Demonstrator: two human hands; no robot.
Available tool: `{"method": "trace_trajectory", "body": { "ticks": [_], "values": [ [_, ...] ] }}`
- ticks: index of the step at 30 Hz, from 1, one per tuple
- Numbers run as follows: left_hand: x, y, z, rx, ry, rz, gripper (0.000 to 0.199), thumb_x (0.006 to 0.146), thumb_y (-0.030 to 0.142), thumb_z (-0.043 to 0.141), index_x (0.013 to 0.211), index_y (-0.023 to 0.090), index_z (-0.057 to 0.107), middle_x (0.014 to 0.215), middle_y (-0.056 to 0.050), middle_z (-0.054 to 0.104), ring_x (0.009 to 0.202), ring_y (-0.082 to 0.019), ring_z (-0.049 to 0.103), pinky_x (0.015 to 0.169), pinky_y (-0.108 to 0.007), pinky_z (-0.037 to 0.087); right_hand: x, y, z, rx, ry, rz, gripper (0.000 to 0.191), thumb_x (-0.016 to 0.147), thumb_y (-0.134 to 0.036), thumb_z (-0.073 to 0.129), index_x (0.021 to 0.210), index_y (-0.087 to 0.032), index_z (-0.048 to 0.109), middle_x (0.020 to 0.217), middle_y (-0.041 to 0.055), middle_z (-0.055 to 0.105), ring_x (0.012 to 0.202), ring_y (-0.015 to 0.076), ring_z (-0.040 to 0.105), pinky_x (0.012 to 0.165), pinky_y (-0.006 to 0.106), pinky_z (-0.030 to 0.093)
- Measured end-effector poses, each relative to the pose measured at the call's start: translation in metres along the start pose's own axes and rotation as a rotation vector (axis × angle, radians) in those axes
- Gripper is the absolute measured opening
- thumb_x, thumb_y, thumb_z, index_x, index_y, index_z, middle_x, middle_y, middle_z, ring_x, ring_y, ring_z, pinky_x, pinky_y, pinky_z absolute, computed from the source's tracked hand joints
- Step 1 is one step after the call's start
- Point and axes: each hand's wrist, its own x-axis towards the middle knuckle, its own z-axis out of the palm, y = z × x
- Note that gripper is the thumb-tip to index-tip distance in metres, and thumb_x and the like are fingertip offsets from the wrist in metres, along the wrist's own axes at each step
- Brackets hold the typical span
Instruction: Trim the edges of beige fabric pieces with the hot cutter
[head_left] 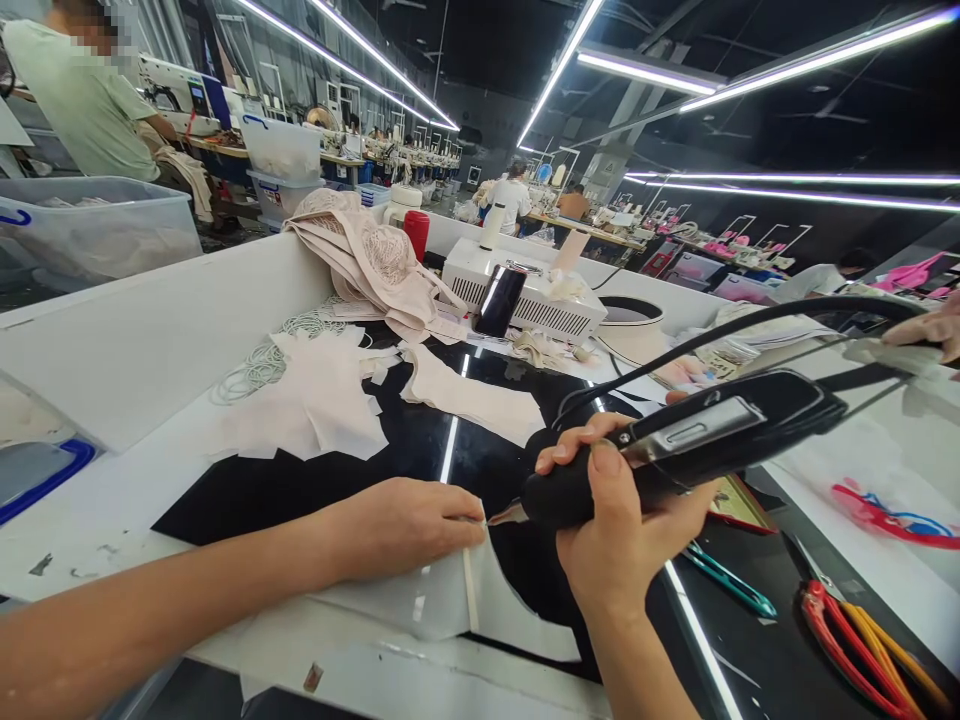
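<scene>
My right hand [626, 515] is wrapped round a black corded handheld tool [712, 430] with a metal switch plate on its side. The tool's narrow metal tip [508, 515] points left and meets, or nearly meets, the edge by my left fingertips. My left hand [420, 525] is closed in a pinch on a pale fabric piece [471, 585] with a narrow cream strip along it. Its fingers hide part of the edge. The piece lies over a glossy black sheet [300, 495] on the white table.
Cream cut pieces [472, 395], pale cord [259, 370] and a lace bra pile [360, 250] lie beyond. A white vented box [525, 290] with a phone [501, 300] stands behind. Red-handled scissors [840, 630] and teal snips [731, 580] lie right. Another hand [926, 330] shows at the right edge.
</scene>
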Motion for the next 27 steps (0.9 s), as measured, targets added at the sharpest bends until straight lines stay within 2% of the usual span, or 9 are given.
{"method": "trace_trajectory", "body": {
  "ticks": [7,12,17,23,27],
  "values": [
    [-0.001,-0.001,-0.002,-0.031,-0.007,-0.016,0.022,0.105,0.008,0.052,0.108,0.019,0.070,0.125,-0.006,0.074,0.111,-0.019,0.073,0.087,-0.024,0.059,-0.004,-0.010,-0.003,0.012,0.031,-0.003,0.054,0.082,-0.021,0.080,0.129,-0.032,0.055,0.080,-0.0080,0.065,0.057,0.0125,0.061,0.050,0.029,0.057],
    [-0.002,-0.002,-0.001,-0.030,0.000,-0.009,0.020,0.105,0.010,0.053,0.108,0.019,0.070,0.126,-0.006,0.074,0.108,-0.018,0.073,0.087,-0.023,0.058,-0.008,-0.009,-0.004,0.009,0.021,0.024,0.057,0.082,-0.022,0.081,0.130,-0.032,0.053,0.083,-0.0074,0.064,0.058,0.0124,0.061,0.051,0.029,0.057],
    [-0.003,-0.003,-0.004,-0.050,-0.038,-0.031,0.023,0.104,0.007,0.051,0.109,0.019,0.070,0.128,-0.006,0.073,0.110,-0.019,0.073,0.087,-0.023,0.058,-0.008,-0.009,-0.005,0.020,0.010,0.018,0.046,0.084,-0.020,0.080,0.120,-0.030,0.054,0.085,-0.0064,0.066,0.060,0.0124,0.062,0.053,0.030,0.058],
    [0.002,0.001,-0.012,-0.062,-0.009,0.024,0.022,0.107,0.010,0.050,0.112,0.016,0.070,0.124,-0.011,0.073,0.121,-0.022,0.069,0.102,-0.032,0.059,-0.006,-0.023,-0.012,0.008,0.056,-0.008,0.050,0.081,-0.022,0.083,0.122,-0.030,0.056,0.083,-0.0068,0.067,0.058,0.0124,0.061,0.050,0.028,0.057],
    [0.012,0.013,-0.013,-0.087,-0.011,0.026,0.020,0.108,0.014,0.052,0.114,0.015,0.071,0.111,-0.009,0.075,0.107,-0.021,0.071,0.095,-0.031,0.059,-0.006,-0.027,-0.020,0.003,0.056,-0.019,0.050,0.080,-0.023,0.085,0.120,-0.030,0.056,0.083,-0.0066,0.068,0.057,0.0133,0.062,0.050,0.029,0.058]
  ]
}}
